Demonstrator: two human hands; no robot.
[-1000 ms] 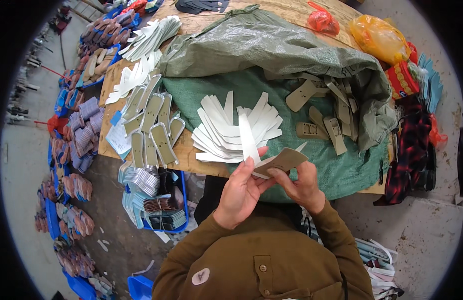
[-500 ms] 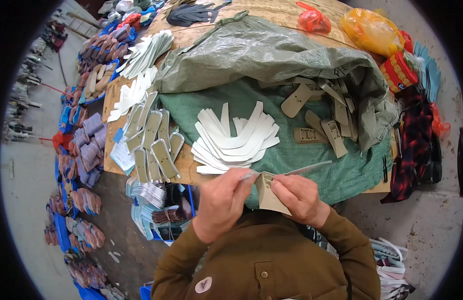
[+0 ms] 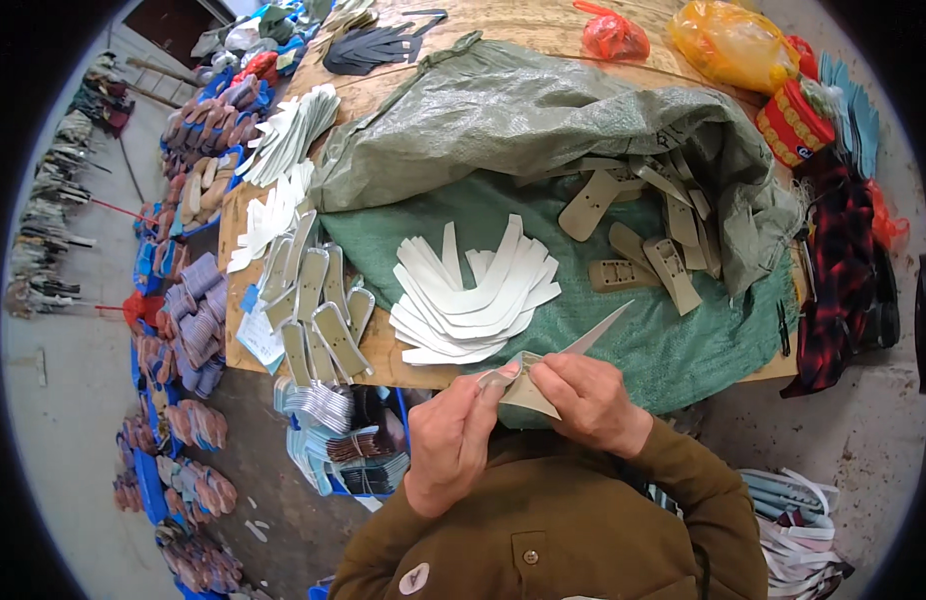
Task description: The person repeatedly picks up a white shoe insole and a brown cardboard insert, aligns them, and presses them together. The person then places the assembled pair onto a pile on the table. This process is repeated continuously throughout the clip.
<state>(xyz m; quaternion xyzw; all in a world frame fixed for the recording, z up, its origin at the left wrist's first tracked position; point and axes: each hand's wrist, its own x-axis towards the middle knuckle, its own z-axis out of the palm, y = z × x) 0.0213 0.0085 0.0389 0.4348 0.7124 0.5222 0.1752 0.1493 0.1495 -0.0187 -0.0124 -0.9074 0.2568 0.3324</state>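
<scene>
Just past the table's front edge, both hands hold a tan moulded shoe-sole piece [image 3: 528, 397] in front of my chest. My left hand [image 3: 448, 440] is closed, pinching a white strip against the piece's left edge. Around the other side grips my right hand [image 3: 588, 400], its thumb pressed on the piece near the rim. The strip's free tail [image 3: 601, 327] sticks out past the right fingers and points to the far right. Beyond my hands lies a fanned pile of curved white strips [image 3: 473, 300] on a green woven sack [image 3: 623, 345].
Loose tan sole pieces [image 3: 588, 205] lie by the sack's folded mouth [image 3: 523, 110]. At the left, white-edged sole pieces [image 3: 318, 290] are heaped on the wooden table [image 3: 423, 375]. Below them stands a blue crate [image 3: 403, 420] with bundled parts. Bags [image 3: 733, 45] sit at the far right.
The held piece has tipped and shows less of its face. The strip's tail now angles up more steeply, with its tip further left. The whole view has shifted slightly.
</scene>
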